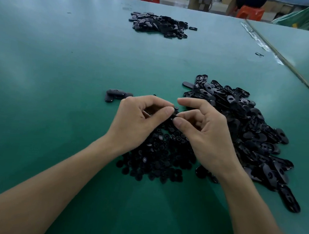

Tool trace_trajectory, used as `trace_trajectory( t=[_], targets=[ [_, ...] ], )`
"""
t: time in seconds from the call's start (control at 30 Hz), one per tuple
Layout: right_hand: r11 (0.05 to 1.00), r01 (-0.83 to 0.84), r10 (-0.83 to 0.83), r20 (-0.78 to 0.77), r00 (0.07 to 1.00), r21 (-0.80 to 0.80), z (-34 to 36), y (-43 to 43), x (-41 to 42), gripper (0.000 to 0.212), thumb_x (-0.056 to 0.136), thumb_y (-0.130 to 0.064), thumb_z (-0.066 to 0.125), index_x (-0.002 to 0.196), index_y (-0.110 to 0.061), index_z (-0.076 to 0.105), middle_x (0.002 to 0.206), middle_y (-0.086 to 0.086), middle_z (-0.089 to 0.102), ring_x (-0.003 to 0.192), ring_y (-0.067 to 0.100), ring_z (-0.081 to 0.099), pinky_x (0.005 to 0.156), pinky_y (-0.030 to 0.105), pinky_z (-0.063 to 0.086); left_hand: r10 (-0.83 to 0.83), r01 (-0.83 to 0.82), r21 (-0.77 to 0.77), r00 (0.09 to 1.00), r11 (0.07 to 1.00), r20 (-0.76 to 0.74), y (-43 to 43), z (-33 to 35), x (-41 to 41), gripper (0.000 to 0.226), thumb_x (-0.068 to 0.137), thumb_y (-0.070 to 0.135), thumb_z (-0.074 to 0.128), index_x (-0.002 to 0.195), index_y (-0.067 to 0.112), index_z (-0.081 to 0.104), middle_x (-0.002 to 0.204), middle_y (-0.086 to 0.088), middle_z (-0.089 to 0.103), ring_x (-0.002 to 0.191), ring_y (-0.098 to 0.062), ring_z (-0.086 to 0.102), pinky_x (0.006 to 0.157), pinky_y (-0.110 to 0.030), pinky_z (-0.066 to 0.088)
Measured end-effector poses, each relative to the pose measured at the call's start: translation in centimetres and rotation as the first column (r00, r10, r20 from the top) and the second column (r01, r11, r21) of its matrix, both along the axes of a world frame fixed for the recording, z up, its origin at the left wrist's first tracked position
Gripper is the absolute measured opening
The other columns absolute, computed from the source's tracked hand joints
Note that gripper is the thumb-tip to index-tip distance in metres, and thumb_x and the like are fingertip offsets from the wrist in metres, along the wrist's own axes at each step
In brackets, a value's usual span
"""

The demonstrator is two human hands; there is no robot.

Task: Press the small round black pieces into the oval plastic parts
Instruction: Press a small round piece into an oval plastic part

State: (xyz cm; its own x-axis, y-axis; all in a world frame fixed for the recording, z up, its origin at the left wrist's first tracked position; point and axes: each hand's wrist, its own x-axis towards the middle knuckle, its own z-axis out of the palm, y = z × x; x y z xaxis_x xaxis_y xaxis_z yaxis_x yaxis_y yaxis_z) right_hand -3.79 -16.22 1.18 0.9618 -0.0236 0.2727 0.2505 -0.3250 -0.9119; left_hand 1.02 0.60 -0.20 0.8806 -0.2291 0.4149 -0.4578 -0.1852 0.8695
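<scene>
Oval plastic part (pixel 174 113), small, light, stiff, glossy, slippery I judge: pinched between left hand (pixel 138 121) and right hand (pixel 206 135), each grip narrow, best kept on its rim, above the round black pieces (pixel 157 155). Pile of ovals (pixel 252 130) lies rightward on the desk (pixel 60 70).

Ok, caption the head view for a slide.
Left hand and right hand pinch a black part above the round pieces, oval parts heaped alongside.

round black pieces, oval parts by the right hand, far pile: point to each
pile of round black pieces (pixel 157 155): head view, middle of heap
pile of oval parts (pixel 258 130): head view, middle of heap
far pile (pixel 158 24): head view, centre of heap
</scene>
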Motion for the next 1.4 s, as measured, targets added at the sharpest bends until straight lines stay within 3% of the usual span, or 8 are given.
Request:
trace_trajectory(
  t=[0.17, 0.23, 0.3, 0.4, 0.7, 1.03, 1.2, 1.4],
  targets=[
    [0.990, 0.139, -0.137, 0.062, 0.989, -0.029, -0.3, 0.1, 0.1, 0.030, 0.092, -0.011, 0.071, 0.109, -0.036, 0.065, 0.089, -0.010, 0.074, 0.087, 0.005, 0.069, 0.084, 0.022, 0.053, -0.016, 0.010, -0.090, 0.998, 0.996, -0.065, 0.4, -0.5, 0.5, 0.011, 0.091, 0.016, 0.073, 0.088, 0.027, 0.074, 0.077, 0.007, 0.076, 0.064, -0.006, 0.069, 0.062, -0.018, 0.054],
    [0.950, 0.245, -0.225, 0.117, 0.967, -0.195, -0.6, 0.0, 0.1, 0.019, 0.091, -0.014, 0.072, 0.108, -0.024, 0.071, 0.086, -0.012, 0.070, 0.083, 0.002, 0.066, 0.080, 0.013, 0.050, 0.011, -0.034, -0.184, 0.992, 0.982, -0.123, 0.4, -0.9, 0.8, 0.010, 0.093, 0.013, 0.070, 0.089, 0.022, 0.073, 0.071, 0.005, 0.074, 0.061, -0.009, 0.071, 0.057, -0.018, 0.054],
    [0.851, 0.286, -0.247, 0.145, 0.958, -0.441, -0.9, 0.0, 0.0, 0.013, 0.091, -0.019, 0.072, 0.103, -0.019, 0.075, 0.087, -0.010, 0.065, 0.084, 0.006, 0.060, 0.081, 0.022, 0.052, 0.021, -0.056, -0.243, 0.990, 0.968, -0.142, 0.6, -1.1, 1.0, 0.010, 0.095, 0.010, 0.067, 0.095, 0.019, 0.071, 0.070, 0.005, 0.073, 0.063, -0.010, 0.071, 0.059, -0.018, 0.055],
    [0.803, 0.210, -0.194, 0.090, 0.977, -0.557, -1.2, 0.3, -0.2, 0.010, 0.090, -0.031, 0.072, 0.096, -0.024, 0.076, 0.086, -0.011, 0.061, 0.091, 0.011, 0.055, 0.081, 0.033, 0.051, 0.008, -0.057, -0.298, 0.987, 0.953, -0.163, 0.9, -1.3, 1.4, 0.016, 0.097, 0.005, 0.065, 0.099, 0.019, 0.072, 0.075, 0.004, 0.074, 0.069, -0.012, 0.072, 0.065, -0.021, 0.057],
    [0.765, 0.016, -0.054, -0.039, 0.998, -0.644, -1.3, 1.0, -0.5, 0.016, 0.090, -0.043, 0.070, 0.101, -0.034, 0.075, 0.093, -0.014, 0.054, 0.099, 0.005, 0.043, 0.087, 0.025, 0.039, -0.005, -0.073, -0.354, 0.976, 0.933, -0.217, 1.0, -1.4, 1.6, 0.016, 0.090, -0.005, 0.069, 0.094, 0.010, 0.070, 0.071, 0.000, 0.073, 0.067, -0.011, 0.070, 0.063, -0.019, 0.055],
    [0.952, 0.157, -0.131, 0.113, 0.985, -0.263, -0.5, 1.3, -0.5, 0.010, 0.091, -0.015, 0.071, 0.086, -0.022, 0.068, 0.072, -0.017, 0.063, 0.071, -0.001, 0.060, 0.065, 0.006, 0.041, -0.024, -0.035, -0.291, 0.980, 0.956, -0.199, 1.1, -1.2, 1.2, 0.024, 0.087, -0.005, 0.072, 0.097, 0.017, 0.074, 0.081, 0.001, 0.078, 0.072, -0.013, 0.075, 0.068, -0.021, 0.058],
    [0.977, 0.177, -0.164, 0.111, 0.980, -0.116, -0.5, 0.9, -0.2, 0.014, 0.093, -0.015, 0.070, 0.103, -0.024, 0.075, 0.075, -0.016, 0.068, 0.070, 0.002, 0.063, 0.068, 0.013, 0.048, -0.031, -0.017, -0.246, 0.981, 0.969, -0.192, 0.9, -0.9, 0.9, 0.029, 0.088, -0.009, 0.069, 0.098, 0.017, 0.074, 0.082, 0.003, 0.078, 0.074, -0.013, 0.076, 0.069, -0.019, 0.058],
    [0.984, 0.169, -0.170, 0.018, 0.985, 0.058, -0.4, 0.7, -0.1, 0.015, 0.091, -0.010, 0.072, 0.091, -0.025, 0.069, 0.081, -0.005, 0.076, 0.076, 0.010, 0.073, 0.073, 0.026, 0.057, -0.022, -0.007, -0.182, 0.988, 0.983, -0.153, 0.6, -0.9, 0.6, 0.024, 0.080, 0.008, 0.072, 0.097, 0.025, 0.074, 0.082, 0.005, 0.078, 0.076, -0.015, 0.077, 0.074, -0.025, 0.061]
  ],
)
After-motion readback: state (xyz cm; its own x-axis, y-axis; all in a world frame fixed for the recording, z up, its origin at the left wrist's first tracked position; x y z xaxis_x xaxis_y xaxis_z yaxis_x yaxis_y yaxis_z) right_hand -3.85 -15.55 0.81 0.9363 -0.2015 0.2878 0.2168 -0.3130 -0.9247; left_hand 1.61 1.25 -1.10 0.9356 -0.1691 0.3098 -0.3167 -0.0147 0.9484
